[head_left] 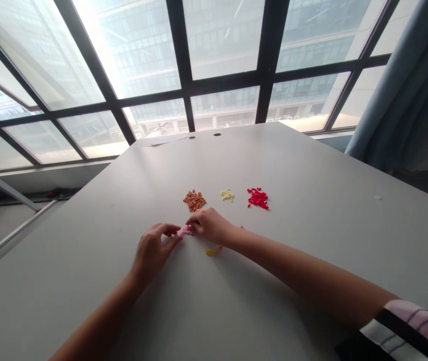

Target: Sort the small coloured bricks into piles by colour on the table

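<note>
A small heap of pink pieces (187, 230), like tiny toy bricks, lies on the table between my two hands. My left hand (156, 244) rests at its left side, thumb and fingers apart, the tips at the edge of the heap. From the right, my right hand (208, 224) reaches in with its fingers bent and closed at the heap. What its fingertips hold, if anything, is hidden. Just in front of my right forearm lie a yellow block (211, 252) and a tiny orange-red piece (220, 247).
Beyond my hands lie piles of brown pieces (195, 200), pale yellow pieces (227, 195) and red pieces (258, 198). They sit on a wide white table (311, 200). Paper (165, 141) lies at the far edge, before large windows. A blue-grey curtain (398, 90) hangs at right.
</note>
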A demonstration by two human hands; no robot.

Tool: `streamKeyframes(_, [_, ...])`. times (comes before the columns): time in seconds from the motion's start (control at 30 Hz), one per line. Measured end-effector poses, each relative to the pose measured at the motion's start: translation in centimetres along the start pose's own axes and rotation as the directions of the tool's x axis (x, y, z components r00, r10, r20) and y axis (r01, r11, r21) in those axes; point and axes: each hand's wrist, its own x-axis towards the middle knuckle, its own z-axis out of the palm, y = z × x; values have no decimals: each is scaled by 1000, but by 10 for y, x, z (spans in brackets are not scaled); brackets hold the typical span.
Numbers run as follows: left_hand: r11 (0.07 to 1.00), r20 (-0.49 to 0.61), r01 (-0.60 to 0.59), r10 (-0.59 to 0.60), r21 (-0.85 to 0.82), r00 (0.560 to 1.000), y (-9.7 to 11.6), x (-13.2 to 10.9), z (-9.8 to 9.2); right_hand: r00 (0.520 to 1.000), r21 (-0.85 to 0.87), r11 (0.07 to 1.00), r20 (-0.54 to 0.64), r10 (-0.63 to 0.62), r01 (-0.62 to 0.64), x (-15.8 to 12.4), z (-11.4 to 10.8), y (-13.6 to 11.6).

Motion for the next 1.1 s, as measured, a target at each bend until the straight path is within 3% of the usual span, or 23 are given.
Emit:
streamKeyframes(0.2, [1000,1,-11,11,-12,1000,-1,0,-5,997,56,998,-80,2,3,-11,-15,3])
streamKeyframes(0.3, [997,-1,-81,81,5,997,0,-1,-5,989,49,998,-146,-31,38,-33,-37,19])
streamKeyframes(0.43, [975,-43,-206,210,89,977,8,-4,-2,992,-16,1000,-124,-14,12,-70,-56,46])
streamKeyframes(0.6, [913,6,-387,390,131,921,33,-14,8,990,43,990,-42,-135,137,-93,-51,56])
streamKeyframes(0.87, [899,40,-422,420,118,907,47,-19,23,903,-85,899,40,-428,430,-84,-32,39])
streamKeyframes(1.0, [889,19,-435,437,142,899,47,-20,21,896,-65,894,10,-444,444,-88,-39,43])
streamKeyframes(1.1, [874,20,-462,464,152,885,48,-21,19,933,-50,939,-106,-345,341,-95,-55,53])
